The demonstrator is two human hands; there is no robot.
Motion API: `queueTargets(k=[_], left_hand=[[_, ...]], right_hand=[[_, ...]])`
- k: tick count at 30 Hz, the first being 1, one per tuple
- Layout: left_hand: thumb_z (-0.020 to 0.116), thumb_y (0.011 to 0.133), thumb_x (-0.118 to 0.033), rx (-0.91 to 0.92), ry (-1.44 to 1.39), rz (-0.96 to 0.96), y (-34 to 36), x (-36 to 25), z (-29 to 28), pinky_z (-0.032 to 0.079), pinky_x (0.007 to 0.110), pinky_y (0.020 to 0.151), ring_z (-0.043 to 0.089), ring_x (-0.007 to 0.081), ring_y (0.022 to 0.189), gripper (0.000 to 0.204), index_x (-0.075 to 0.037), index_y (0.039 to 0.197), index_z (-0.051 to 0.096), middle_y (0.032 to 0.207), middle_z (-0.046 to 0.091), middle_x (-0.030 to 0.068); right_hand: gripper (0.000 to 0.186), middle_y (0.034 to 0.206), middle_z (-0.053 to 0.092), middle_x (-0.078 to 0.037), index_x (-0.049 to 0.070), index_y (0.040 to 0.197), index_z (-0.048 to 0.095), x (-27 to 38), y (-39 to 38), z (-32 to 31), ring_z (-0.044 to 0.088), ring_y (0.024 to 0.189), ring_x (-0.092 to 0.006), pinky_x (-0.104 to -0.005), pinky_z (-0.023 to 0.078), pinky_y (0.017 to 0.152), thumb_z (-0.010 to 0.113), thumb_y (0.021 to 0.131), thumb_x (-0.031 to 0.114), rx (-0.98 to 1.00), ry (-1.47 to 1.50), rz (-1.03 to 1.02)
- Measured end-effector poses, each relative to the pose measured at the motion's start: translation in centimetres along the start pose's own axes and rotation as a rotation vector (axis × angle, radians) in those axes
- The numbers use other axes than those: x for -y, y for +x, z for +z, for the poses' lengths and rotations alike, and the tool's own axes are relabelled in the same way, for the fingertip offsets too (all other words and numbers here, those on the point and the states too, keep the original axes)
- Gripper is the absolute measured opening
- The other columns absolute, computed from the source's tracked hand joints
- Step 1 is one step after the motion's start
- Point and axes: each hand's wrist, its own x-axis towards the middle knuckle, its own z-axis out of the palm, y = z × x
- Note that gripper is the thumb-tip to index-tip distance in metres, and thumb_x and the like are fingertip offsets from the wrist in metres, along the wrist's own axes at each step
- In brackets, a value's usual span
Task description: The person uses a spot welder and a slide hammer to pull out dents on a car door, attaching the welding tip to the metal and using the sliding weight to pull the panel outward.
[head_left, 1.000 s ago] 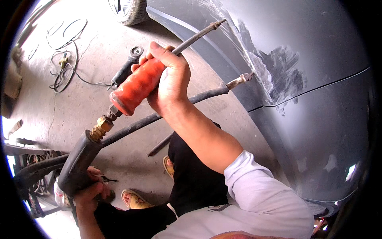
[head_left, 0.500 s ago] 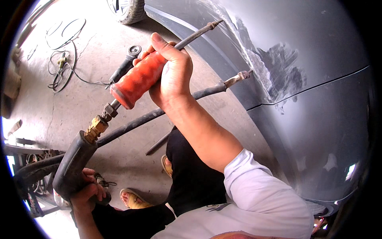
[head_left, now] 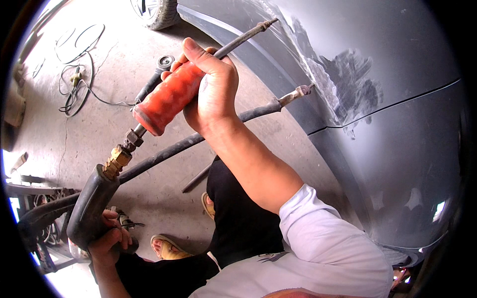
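My left hand point(head_left: 110, 237) is wrapped around the black pistol grip point(head_left: 94, 203) of a slide-hammer dent puller, low on the left. My right hand point(head_left: 213, 82) is closed around the puller's ribbed red sliding weight point(head_left: 171, 97), thumb along its upper end. Brass and steel fittings point(head_left: 119, 158) join the grip to the rod. Up and to the right, the thin rod point(head_left: 246, 39) ends at the dark grey car panel point(head_left: 397, 164); whether its tip touches cannot be told. Scuffed pale metal point(head_left: 323, 82) runs along the panel beside it.
Below the puller, a thick black cable point(head_left: 174, 149) ends in a metal clamp point(head_left: 296, 94) at the panel. On the concrete floor lie an angle grinder point(head_left: 154, 82), its looped cord point(head_left: 92, 74) and a dark bar point(head_left: 197, 179). A wheel point(head_left: 156, 12) stands at the top; a cable-hung frame point(head_left: 37, 191) is at left.
My right hand and the red weight have shifted slightly left, with the puller's rod. My left hand keeps its grip. The whole view has moved a little.
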Motion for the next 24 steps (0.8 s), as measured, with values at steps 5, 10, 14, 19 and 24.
queueTargets(k=[5, 10, 14, 19, 24], left_hand=[[0.083, 0.075, -0.012, -0.011, -0.008, 0.016, 0.07, 0.07, 0.22, 0.050, 0.039, 0.051, 0.055, 0.0210, 0.049, 0.044, -0.003, 0.109, 0.057, 0.084, 0.059, 0.0086], [0.083, 0.076, -0.012, -0.002, 0.026, 0.013, 0.16, 0.02, 0.11, 0.051, 0.039, 0.051, 0.056, 0.0209, 0.049, 0.043, -0.003, 0.109, 0.057, 0.087, 0.060, 0.0088], [0.083, 0.076, -0.010, 0.014, 0.011, 0.017, 0.14, 0.03, -0.08, 0.051, 0.039, 0.051, 0.057, 0.0211, 0.050, 0.038, -0.004, 0.105, 0.058, 0.097, 0.062, 0.0099], [0.082, 0.077, -0.009, 0.014, 0.016, 0.036, 0.05, 0.25, -0.32, 0.051, 0.040, 0.050, 0.058, 0.0217, 0.051, 0.035, -0.004, 0.102, 0.058, 0.106, 0.063, 0.0113], [0.082, 0.076, -0.009, 0.003, 0.004, 0.031, 0.05, 0.33, -0.41, 0.051, 0.040, 0.049, 0.058, 0.0219, 0.051, 0.036, -0.004, 0.102, 0.058, 0.108, 0.062, 0.0116]], right_hand=[[0.033, 0.076, 0.057, -0.006, 0.012, 0.082, 0.048, -0.09, -0.02, -0.03, 0.061, 0.071, -0.0186, -0.0423, 0.059, 0.070, 0.080, 0.086, 0.021, -0.004, -0.002, -0.003], [0.034, 0.076, 0.057, -0.007, 0.012, 0.082, 0.048, -0.13, 0.07, -0.24, 0.061, 0.071, -0.0188, -0.0423, 0.059, 0.071, 0.080, 0.085, 0.022, 0.003, -0.006, 0.002], [0.033, 0.076, 0.058, -0.007, 0.011, 0.081, 0.049, -0.04, 0.01, -0.16, 0.061, 0.071, -0.0196, -0.0418, 0.058, 0.071, 0.080, 0.085, 0.022, 0.006, -0.001, 0.015], [0.032, 0.076, 0.059, -0.008, 0.011, 0.082, 0.050, -0.14, 0.04, -0.39, 0.062, 0.071, -0.0204, -0.0413, 0.058, 0.072, 0.079, 0.086, 0.023, 0.006, -0.026, -0.004], [0.031, 0.075, 0.060, -0.009, 0.009, 0.080, 0.052, -0.31, 0.11, -0.42, 0.062, 0.070, -0.0207, -0.0412, 0.057, 0.073, 0.078, 0.087, 0.024, 0.018, -0.026, -0.001]])
